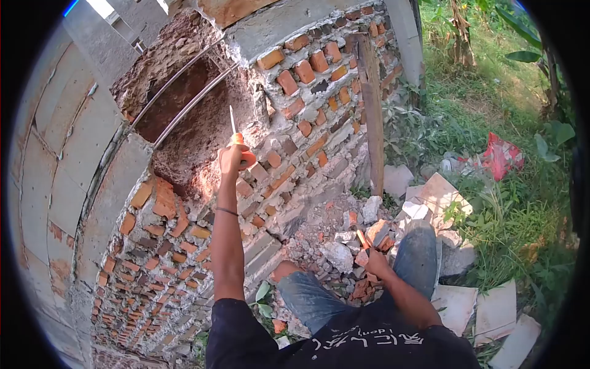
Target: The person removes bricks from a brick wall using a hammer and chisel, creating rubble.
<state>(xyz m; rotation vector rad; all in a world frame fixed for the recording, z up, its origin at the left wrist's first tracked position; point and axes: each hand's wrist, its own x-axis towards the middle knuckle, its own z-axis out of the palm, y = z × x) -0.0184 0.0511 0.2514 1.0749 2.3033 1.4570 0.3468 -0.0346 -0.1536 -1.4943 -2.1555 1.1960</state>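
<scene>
From where I'm standing, the person is wearing a black short-sleeved T-shirt (270, 341); white lettering (381, 341) is running across its fabric, large Japanese-looking characters with small Latin letters starting "i don", the rest blurring into folds; a thin dark band (227, 211) is circling the left forearm (228, 240); faded blue denim (415, 261) is covering both thighs, pale dusty smudges showing near the knees; the left hand (230, 158) and right hand (377, 264) are going bare.
</scene>
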